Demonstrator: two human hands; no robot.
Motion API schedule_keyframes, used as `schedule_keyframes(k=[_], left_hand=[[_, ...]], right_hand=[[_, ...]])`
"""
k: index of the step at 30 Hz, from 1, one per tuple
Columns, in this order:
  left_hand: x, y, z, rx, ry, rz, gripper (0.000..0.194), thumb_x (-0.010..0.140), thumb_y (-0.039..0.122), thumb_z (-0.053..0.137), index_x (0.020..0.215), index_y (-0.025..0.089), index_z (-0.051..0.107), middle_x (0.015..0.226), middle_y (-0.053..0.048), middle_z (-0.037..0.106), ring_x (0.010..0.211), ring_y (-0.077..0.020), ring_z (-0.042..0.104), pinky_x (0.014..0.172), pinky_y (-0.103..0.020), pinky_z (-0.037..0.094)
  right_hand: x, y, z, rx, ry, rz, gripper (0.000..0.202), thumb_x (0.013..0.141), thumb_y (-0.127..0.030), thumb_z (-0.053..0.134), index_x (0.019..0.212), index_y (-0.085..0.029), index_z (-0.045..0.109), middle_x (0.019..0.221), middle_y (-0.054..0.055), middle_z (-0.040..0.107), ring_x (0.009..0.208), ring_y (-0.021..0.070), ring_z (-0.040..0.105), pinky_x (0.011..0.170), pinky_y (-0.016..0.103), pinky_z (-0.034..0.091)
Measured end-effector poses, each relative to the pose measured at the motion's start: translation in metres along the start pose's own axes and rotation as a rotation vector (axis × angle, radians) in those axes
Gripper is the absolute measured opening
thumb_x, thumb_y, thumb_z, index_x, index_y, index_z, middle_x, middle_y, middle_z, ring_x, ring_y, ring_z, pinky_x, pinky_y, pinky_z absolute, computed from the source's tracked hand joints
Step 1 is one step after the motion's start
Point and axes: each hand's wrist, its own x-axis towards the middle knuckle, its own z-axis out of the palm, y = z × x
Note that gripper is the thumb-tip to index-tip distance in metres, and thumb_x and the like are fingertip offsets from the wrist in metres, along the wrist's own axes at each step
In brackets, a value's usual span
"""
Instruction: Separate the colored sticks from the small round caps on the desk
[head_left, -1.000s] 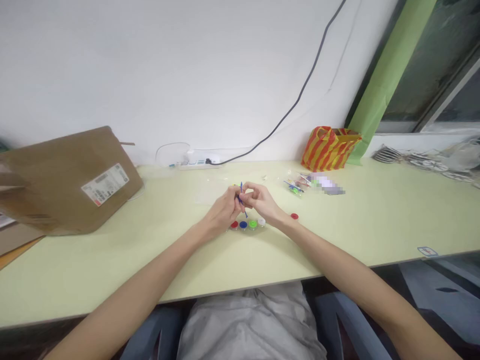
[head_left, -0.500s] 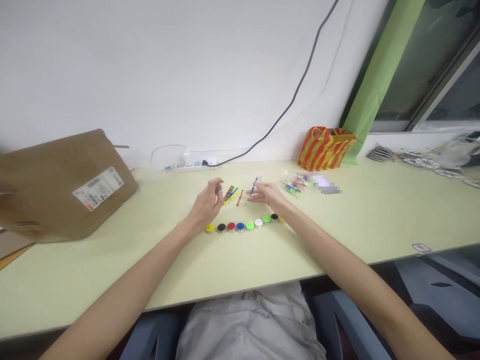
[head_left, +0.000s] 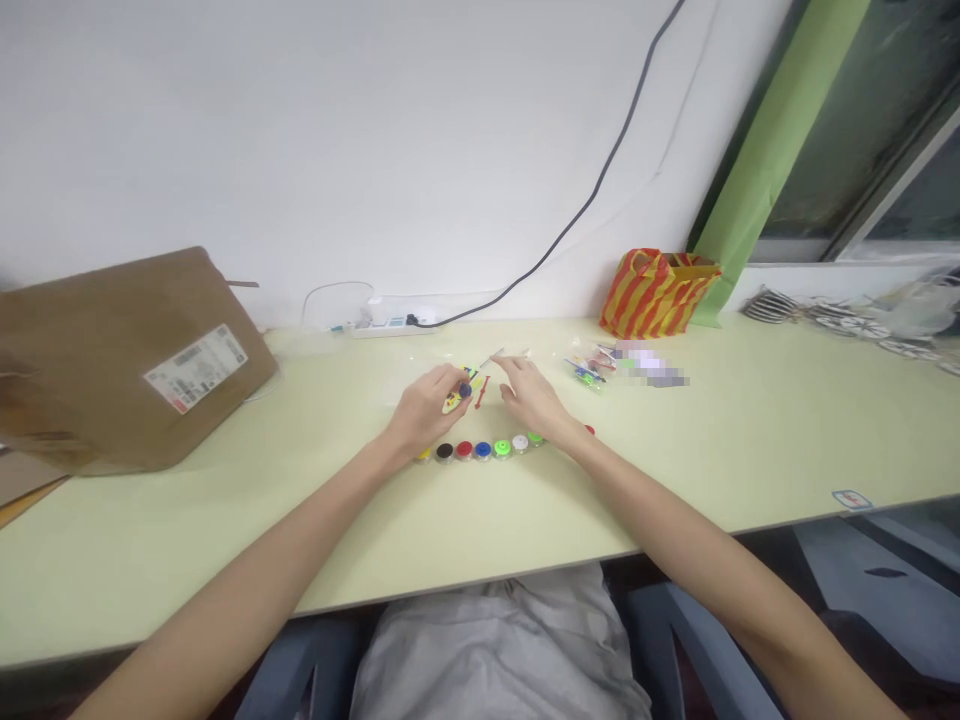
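Note:
My left hand [head_left: 431, 405] is closed, with thumb and fingertips pinching a small dark blue piece [head_left: 466, 390]. Beneath and behind those fingers lies a bunch of thin coloured plastic pieces [head_left: 452, 401], partly hidden. A red arrow-like stick [head_left: 482, 392] rests on the table between my hands. My right hand [head_left: 534, 395] has its index finger stretched forward and its thumb apart. Its fingertip is by a thin pale stick [head_left: 491, 357]; whether they touch is unclear. Nearer to me runs a row of small round pots with coloured lids, among them a blue-lidded pot [head_left: 483, 451], partly covered by my right wrist.
A large cardboard box [head_left: 112, 370] stands at the left. At the back are a power strip [head_left: 390, 326] with a black cable, a striped red-yellow bag [head_left: 660, 295] and bagged coloured pieces [head_left: 589, 372]. The table's front edge [head_left: 480, 581] runs before my lap.
The blue stick has left my right hand's grip. My left hand has moved right and now pinches a dark blue piece. My right fingers have spread, index finger forward.

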Motion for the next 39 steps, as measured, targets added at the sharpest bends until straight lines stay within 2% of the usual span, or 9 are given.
schedule_keyframes(k=[4,11,16,22,28,30,32,36,39], left_hand=[[-0.001,0.004,0.0,-0.018,0.009,-0.026,0.015,0.092,0.02,0.057,0.106,0.022,0.057,0.093,-0.002,0.062,0.083,-0.0164,0.06,0.076,-0.029,0.049],[-0.002,0.005,0.0,0.0,0.001,-0.05,0.013,0.091,0.018,0.056,0.103,0.022,0.057,0.092,-0.001,0.063,0.081,-0.0162,0.06,0.074,-0.028,0.047],[-0.002,0.001,-0.003,0.023,0.047,-0.093,0.011,0.089,0.019,0.059,0.098,0.022,0.055,0.092,-0.001,0.063,0.079,-0.016,0.061,0.072,-0.028,0.046],[-0.002,-0.001,-0.003,0.033,0.091,-0.112,0.01,0.088,0.019,0.059,0.096,0.022,0.053,0.093,-0.001,0.065,0.082,-0.0173,0.063,0.071,-0.03,0.047],[-0.002,-0.001,-0.003,0.046,0.106,-0.132,0.01,0.089,0.02,0.06,0.096,0.023,0.053,0.092,0.0,0.066,0.081,-0.017,0.063,0.07,-0.029,0.046],[-0.003,-0.002,-0.002,0.033,0.121,-0.143,0.011,0.091,0.024,0.063,0.096,0.023,0.053,0.089,0.001,0.066,0.078,-0.0163,0.063,0.069,-0.029,0.045],[-0.003,-0.003,-0.002,0.023,0.14,-0.148,0.014,0.092,0.028,0.064,0.096,0.023,0.053,0.087,0.002,0.065,0.075,-0.0154,0.062,0.068,-0.028,0.044],[-0.003,0.001,-0.001,0.015,0.172,-0.112,0.018,0.094,0.036,0.065,0.093,0.022,0.054,0.082,0.002,0.064,0.071,-0.0145,0.059,0.066,-0.028,0.043],[-0.003,0.011,-0.002,0.003,0.178,-0.077,0.018,0.095,0.039,0.063,0.094,0.022,0.056,0.083,0.001,0.065,0.073,-0.0154,0.061,0.065,-0.028,0.044]], right_hand=[[0.032,0.021,0.002,-0.28,-0.087,-0.036,0.06,0.091,-0.006,0.042,0.151,-0.015,0.043,0.145,0.016,0.054,0.133,0.0277,0.05,0.109,0.041,0.042],[0.111,0.045,0.014,-0.707,-0.302,-0.144,0.045,0.094,-0.005,0.045,0.134,-0.019,0.06,0.138,0.014,0.059,0.122,0.0268,0.058,0.099,0.035,0.046],[0.12,0.047,0.026,-0.811,-0.366,-0.199,0.027,0.098,-0.011,0.045,0.113,-0.013,0.068,0.116,0.019,0.067,0.109,0.028,0.063,0.091,0.035,0.046],[0.119,0.031,0.009,-0.832,-0.3,-0.216,0.03,0.093,-0.004,0.047,0.115,-0.012,0.066,0.116,0.02,0.066,0.106,0.0279,0.062,0.085,0.034,0.043],[0.09,0.003,0.0,-0.593,-0.35,-0.525,0.029,0.099,-0.013,0.046,0.117,-0.018,0.068,0.116,0.014,0.065,0.109,0.0241,0.059,0.09,0.033,0.041],[0.078,-0.005,-0.003,-0.405,-0.289,-0.488,0.031,0.099,-0.015,0.049,0.125,-0.019,0.065,0.119,0.013,0.065,0.106,0.0222,0.061,0.09,0.033,0.043],[0.068,-0.012,-0.009,-0.127,-0.253,-0.408,0.026,0.1,-0.022,0.051,0.119,-0.018,0.067,0.113,0.011,0.069,0.097,0.0195,0.065,0.087,0.031,0.046],[0.052,-0.021,-0.022,0.411,-0.399,-0.217,0.03,0.095,-0.041,0.059,0.096,-0.014,0.072,0.086,0.007,0.074,0.078,0.0169,0.067,0.075,0.028,0.051],[0.043,-0.02,-0.028,0.588,-0.472,-0.117,0.034,0.084,-0.047,0.072,0.094,-0.014,0.073,0.083,0.006,0.075,0.073,0.0157,0.067,0.071,0.027,0.052]])
